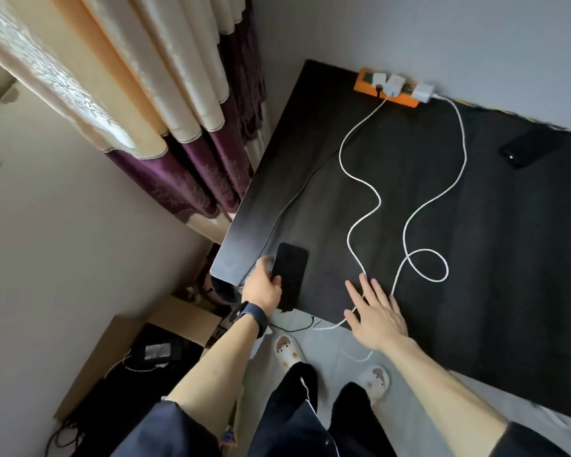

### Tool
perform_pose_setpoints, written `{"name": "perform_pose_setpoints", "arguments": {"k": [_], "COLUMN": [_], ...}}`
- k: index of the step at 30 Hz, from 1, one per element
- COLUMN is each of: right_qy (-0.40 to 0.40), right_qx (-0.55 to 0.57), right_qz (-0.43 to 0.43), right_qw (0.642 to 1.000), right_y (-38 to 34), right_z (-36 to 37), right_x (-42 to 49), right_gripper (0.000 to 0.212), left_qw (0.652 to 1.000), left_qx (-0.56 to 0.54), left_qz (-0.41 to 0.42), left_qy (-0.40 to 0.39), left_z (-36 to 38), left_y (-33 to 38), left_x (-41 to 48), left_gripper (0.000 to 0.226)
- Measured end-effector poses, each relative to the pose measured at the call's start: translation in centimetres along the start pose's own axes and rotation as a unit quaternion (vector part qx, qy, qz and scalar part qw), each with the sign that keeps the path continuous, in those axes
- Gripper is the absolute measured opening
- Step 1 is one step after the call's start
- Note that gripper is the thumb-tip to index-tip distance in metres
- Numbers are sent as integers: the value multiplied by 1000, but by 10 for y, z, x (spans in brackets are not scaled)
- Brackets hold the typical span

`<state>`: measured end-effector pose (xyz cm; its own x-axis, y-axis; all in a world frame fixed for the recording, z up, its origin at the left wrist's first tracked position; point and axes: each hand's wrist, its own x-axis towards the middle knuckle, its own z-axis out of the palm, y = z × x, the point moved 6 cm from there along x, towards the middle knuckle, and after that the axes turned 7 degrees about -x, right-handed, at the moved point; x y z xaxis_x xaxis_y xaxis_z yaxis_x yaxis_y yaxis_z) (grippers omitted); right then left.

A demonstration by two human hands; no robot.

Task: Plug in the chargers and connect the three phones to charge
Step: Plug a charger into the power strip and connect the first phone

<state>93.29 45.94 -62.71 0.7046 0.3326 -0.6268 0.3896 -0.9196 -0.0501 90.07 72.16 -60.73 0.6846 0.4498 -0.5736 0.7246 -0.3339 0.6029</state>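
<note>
A black phone (pixel 290 272) lies at the near left corner of the dark table (pixel 409 192), and my left hand (pixel 261 286) grips its left edge. My right hand (pixel 374 311) rests flat with spread fingers at the table's front edge, on top of the two white cables (pixel 360 192). Both cables run back to white chargers (pixel 394 84) plugged into an orange power strip (pixel 363 82) against the wall; one cable forms a loop (pixel 427 263). The cable ends hang over the front edge. A second black phone (pixel 524 150) lies at the far right.
Curtains (pixel 165 103) hang to the left of the table. An open cardboard box (pixel 129 364) with dark items and wires sits on the floor at lower left. My feet in white slippers (pixel 287 352) stand on the tiled floor below the table edge.
</note>
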Motion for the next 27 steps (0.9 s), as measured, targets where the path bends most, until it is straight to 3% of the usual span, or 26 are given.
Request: {"name": "perform_pose_setpoints", "arguments": {"k": [3, 6, 11, 20, 27], "right_qy": [0, -4, -18, -59, 18], "right_qx": [10, 13, 2, 28, 17], "right_qz": [46, 79, 122, 194, 205], "right_qw": [999, 997, 992, 979, 978], "right_y": [16, 32, 66, 109, 99], "right_z": [7, 10, 6, -11, -26], "right_x": [-6, -7, -7, -2, -8], "right_gripper": [64, 65, 67, 71, 72], "left_qw": [998, 986, 971, 960, 955], "left_qx": [63, 154, 227, 270, 259], "left_qz": [25, 52, 73, 65, 134], "left_qy": [-8, -21, -31, -50, -49], "left_z": [10, 24, 38, 34, 36], "left_y": [9, 13, 20, 39, 80], "left_x": [-3, -11, -13, -5, -5], "left_gripper": [83, 97, 81, 80, 66]}}
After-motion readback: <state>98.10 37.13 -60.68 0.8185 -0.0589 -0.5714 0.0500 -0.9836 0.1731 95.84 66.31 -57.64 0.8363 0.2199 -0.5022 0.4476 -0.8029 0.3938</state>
